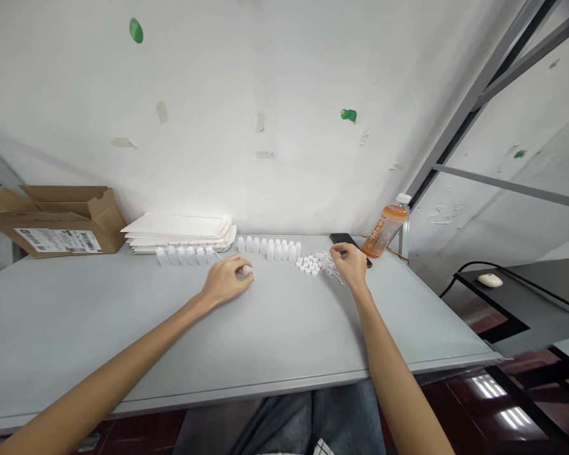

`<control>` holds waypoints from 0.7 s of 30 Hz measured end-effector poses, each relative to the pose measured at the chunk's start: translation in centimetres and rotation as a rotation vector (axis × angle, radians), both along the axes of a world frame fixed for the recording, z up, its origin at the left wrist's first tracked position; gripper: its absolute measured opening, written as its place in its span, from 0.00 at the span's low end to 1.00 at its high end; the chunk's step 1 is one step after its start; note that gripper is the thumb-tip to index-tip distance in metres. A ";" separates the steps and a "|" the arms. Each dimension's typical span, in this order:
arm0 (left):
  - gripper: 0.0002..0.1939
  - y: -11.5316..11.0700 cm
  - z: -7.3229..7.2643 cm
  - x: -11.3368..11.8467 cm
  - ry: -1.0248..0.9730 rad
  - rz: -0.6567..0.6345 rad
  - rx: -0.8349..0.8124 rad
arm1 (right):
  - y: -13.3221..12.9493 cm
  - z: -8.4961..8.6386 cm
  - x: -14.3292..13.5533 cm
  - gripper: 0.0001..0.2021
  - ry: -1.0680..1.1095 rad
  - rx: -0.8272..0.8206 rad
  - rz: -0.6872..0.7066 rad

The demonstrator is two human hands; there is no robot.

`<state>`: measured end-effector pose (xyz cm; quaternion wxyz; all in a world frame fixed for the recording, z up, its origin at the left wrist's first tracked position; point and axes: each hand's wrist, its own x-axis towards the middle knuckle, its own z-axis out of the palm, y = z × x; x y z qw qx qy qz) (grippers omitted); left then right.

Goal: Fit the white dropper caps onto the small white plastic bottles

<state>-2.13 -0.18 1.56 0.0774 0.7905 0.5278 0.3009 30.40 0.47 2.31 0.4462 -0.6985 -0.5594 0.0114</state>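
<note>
My left hand (227, 278) is closed round a small white plastic bottle (247, 270), held at the middle of the table. My right hand (349, 262) is over the right edge of a heap of thin white plastic pieces (329, 264), its fingers pinched together; whatever they hold is too small to make out. Beside that heap lie several white caps (309, 265). Behind my hands stand rows of small white bottles (279, 251). Left of them, another row of bottles (180, 255) stands upright, its right end close to my left hand.
A stack of white paper or card (180, 226) lies against the wall, with an open cardboard box (61, 221) at far left. On the right, a black phone (342, 238) lies beside an orange drink bottle (387, 227) that appears tilted. The table's front edge (246, 393) runs above my lap.
</note>
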 end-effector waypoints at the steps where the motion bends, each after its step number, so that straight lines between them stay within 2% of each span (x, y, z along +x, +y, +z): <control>1: 0.11 0.0 0.0 -0.3 -0.028 -0.016 -0.009 | -0.1 0.1 -0.2 0.08 -0.027 -0.020 0.029; 9: 0.18 0.1 -0.1 -0.8 -0.039 -0.115 -0.083 | -0.3 0.1 -0.4 0.11 -0.144 -0.238 0.006; 17: 0.18 -0.2 -0.6 -0.5 -0.022 -0.113 -0.110 | 0.2 -0.6 -0.3 0.10 -0.188 -0.229 0.042; 21: 0.17 -0.2 -0.7 -0.5 -0.011 -0.121 -0.111 | 0.4 -0.6 -0.6 0.09 -0.140 -0.159 0.023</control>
